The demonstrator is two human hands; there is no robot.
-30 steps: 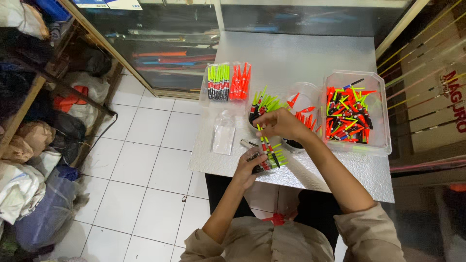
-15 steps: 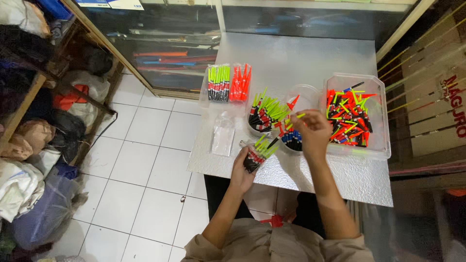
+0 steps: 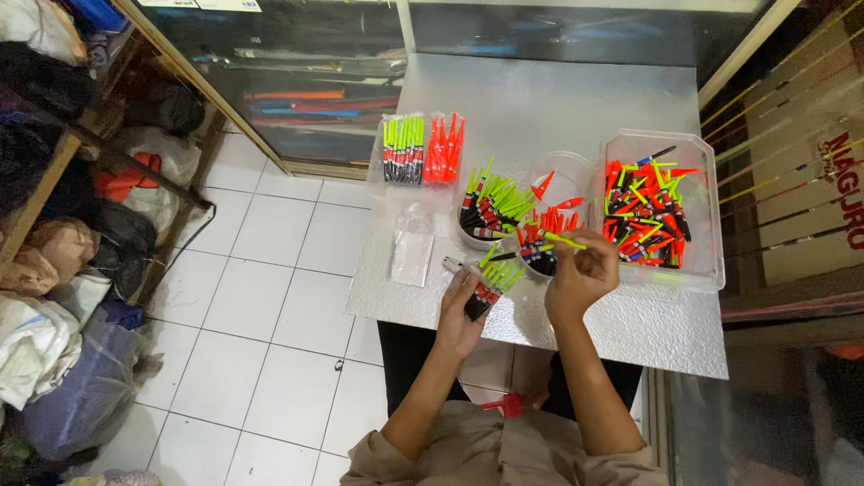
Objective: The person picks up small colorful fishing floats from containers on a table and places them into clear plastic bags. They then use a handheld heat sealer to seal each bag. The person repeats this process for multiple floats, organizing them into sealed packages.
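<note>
Head view: left hand [image 3: 461,315] with grip clamped on a bundle of floats [image 3: 490,283] above the table [image 3: 630,333]. Right hand [image 3: 580,274] pinching one green-tipped float [image 3: 556,238], close to a round tub [image 3: 538,261].

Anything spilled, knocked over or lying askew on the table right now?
Nothing stands out. The clear plastic tub and round cup stand upright, the packed green and orange floats lie in neat rows, the left hand grips a bundle, and the right hand pinches one green-tipped float.

Left hand [image 3: 462,310] curled closed low by the body, right hand [image 3: 580,274] pinched (fingers together) slightly ahead.
</note>
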